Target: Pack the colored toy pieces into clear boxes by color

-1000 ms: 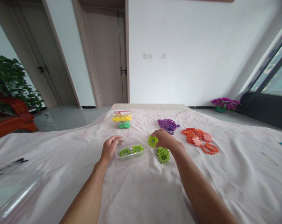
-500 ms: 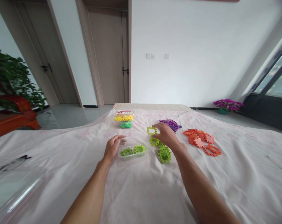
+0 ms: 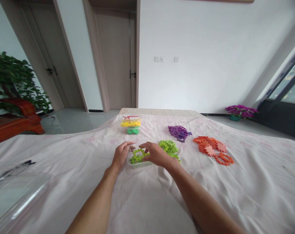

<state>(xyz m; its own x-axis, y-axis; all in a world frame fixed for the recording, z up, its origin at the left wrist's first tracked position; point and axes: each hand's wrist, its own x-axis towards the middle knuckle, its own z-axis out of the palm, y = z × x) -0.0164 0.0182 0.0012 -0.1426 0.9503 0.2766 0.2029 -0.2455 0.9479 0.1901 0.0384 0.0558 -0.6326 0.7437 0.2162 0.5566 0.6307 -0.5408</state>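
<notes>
A clear plastic box [image 3: 142,165] stands on the cloth before me, with light-green toothed building pieces [image 3: 135,159] in it. My left hand [image 3: 121,155] curves round the box's left end, its fingers at the rim. Over the box, my right hand [image 3: 156,153] pinches a yellow-green square frame piece [image 3: 140,150], tilted above the others. This hand covers the box's right part. Just right of it lies a heap of green frame pieces [image 3: 169,147], partly hidden by my wrist.
Purple pieces [image 3: 178,132] lie farther back, and orange toothed pieces [image 3: 209,146] to the right. A clear tub of yellow pieces [image 3: 131,124] sits above green ones [image 3: 133,130] at the back. A large clear plastic container [image 3: 18,195] is at the near left on the cloth [image 3: 147,204].
My right hand has carried a green frame piece from the heap leftward to above the box. My left hand has shifted slightly right, closer against the box.
</notes>
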